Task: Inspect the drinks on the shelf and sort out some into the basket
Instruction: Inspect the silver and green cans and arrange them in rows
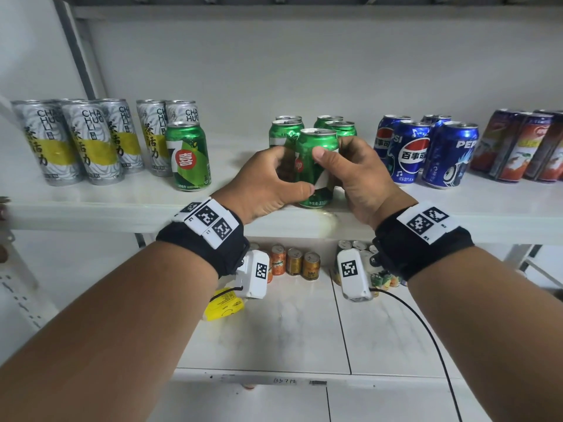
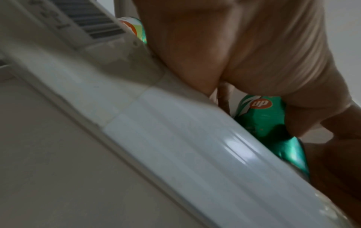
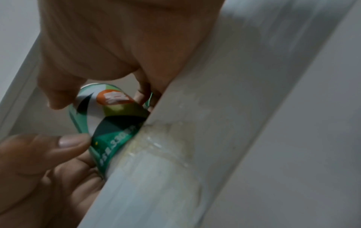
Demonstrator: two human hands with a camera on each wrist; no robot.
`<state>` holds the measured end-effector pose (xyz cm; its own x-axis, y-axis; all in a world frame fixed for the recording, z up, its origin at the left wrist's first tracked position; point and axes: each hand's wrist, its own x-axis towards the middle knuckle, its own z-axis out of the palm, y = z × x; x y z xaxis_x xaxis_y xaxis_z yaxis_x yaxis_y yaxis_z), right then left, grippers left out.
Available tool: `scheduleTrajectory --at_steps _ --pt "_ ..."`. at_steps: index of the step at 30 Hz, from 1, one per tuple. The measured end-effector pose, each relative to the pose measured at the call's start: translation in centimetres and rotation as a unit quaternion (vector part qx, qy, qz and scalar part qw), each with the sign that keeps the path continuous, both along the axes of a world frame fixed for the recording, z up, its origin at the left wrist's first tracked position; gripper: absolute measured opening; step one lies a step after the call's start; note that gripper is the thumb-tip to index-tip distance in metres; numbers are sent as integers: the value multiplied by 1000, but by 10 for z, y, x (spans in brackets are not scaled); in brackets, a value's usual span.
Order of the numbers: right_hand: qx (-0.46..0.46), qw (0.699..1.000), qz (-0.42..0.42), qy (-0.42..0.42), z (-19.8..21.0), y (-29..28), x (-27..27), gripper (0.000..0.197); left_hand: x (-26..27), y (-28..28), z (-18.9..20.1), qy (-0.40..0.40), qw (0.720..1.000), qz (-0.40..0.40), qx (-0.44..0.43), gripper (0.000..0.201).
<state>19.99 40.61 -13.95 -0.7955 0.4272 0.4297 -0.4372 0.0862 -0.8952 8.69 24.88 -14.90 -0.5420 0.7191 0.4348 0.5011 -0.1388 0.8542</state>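
White shelf (image 1: pixel 122 205) against a pale wall, its upper board carrying grouped cans: both hands, left (image 1: pixel 268 184) and right (image 1: pixel 356 181), curl around a green can (image 1: pixel 315 159) standing at the board's front edge, with blue cans (image 1: pixel 426 150) beside it.

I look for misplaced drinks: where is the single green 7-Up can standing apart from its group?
In the head view, the stray 7-Up can stands left of centre on the shelf, right beside the tall Chahuoli cans.
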Motion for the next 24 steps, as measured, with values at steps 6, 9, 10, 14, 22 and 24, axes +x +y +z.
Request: scheduleTrajectory --at_steps 6,9,10,14,22,24 --pt "20 1000 18 8 -2 6 -1 28 5 2 4 13 999 -23 -31 73" --pt "32 999 15 9 -3 7 -1 37 5 4 3 17 999 -11 -32 74" --pt "32 999 10 6 -2 6 -1 44 4 3 3 22 999 -3 -33 73" --pt "18 1000 -16 4 -1 2 2 71 8 1 4 56 997 2 -59 65" --pt "-43 999 4 19 1 -1 1 42 15 6 5 71 995 20 -70 71" --pt "-34 999 2 21 0 1 2 41 13 6 5 45 997 16 -69 70"
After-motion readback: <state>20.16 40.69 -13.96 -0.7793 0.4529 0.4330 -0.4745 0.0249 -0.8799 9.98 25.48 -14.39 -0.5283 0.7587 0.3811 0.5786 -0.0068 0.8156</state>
